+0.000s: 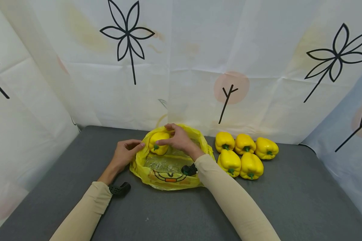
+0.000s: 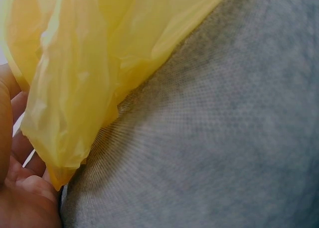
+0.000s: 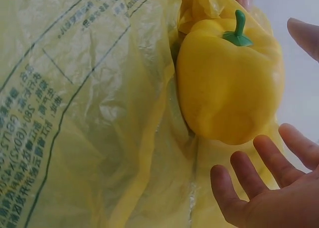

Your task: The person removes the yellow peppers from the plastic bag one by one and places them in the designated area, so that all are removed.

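Observation:
A yellow plastic bag [image 1: 169,183] lies on the grey table with its mouth spread wide. Inside, at its left back, sits one yellow bell pepper [image 1: 159,144] with a green stem. My left hand [image 1: 126,154] pinches the bag's left rim between thumb and fingers. In the left wrist view, the bag's side [image 2: 75,88] hangs beside the left palm. Over the bag's mouth, my right hand [image 1: 181,139] has its fingers spread around the pepper. The right wrist view shows the right hand's fingers [image 3: 271,163] apart, close to the pepper's [image 3: 229,83] lower side.
Several yellow bell peppers [image 1: 240,164] are grouped on the table just right of the bag. The grey tabletop [image 1: 169,214] reaches back to a white patterned curtain [image 1: 187,97]. Black straps with camera mounts [image 1: 120,189] sit at the wrists.

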`<state>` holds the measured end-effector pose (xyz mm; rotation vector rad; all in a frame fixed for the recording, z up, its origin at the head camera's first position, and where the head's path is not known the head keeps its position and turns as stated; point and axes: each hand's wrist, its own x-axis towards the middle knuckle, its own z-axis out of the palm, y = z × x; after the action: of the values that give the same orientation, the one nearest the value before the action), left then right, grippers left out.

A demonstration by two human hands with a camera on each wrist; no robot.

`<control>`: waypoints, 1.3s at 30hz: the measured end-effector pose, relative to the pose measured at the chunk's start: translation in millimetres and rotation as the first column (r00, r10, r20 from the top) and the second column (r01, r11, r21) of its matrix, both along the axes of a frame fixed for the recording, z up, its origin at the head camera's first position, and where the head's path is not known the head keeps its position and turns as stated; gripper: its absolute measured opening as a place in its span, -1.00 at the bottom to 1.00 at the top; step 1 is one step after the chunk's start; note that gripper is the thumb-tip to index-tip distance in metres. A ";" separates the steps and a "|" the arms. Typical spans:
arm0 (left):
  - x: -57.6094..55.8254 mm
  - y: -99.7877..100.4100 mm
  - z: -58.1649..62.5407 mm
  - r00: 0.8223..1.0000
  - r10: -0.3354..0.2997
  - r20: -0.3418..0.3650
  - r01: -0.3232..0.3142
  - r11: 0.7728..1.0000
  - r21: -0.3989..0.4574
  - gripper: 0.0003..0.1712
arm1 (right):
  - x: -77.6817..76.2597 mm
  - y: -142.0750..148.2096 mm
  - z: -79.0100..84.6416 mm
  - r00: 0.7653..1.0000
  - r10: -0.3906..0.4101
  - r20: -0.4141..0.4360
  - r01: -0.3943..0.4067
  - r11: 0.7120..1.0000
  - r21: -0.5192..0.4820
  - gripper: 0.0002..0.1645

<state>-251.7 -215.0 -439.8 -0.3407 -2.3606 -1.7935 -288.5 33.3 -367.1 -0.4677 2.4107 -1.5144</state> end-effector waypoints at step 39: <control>0.5 0.4 -0.1 1.000 -0.003 -0.017 0.003 1.000 0.017 -0.65 | 5.1 -1.2 -2.7 0.999 0.019 0.041 -0.020 1.000 0.009 0.17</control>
<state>-251.2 -214.6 -440.0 -0.3560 -2.3328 -1.8041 -283.3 32.1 -369.9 -0.4526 2.3746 -1.4894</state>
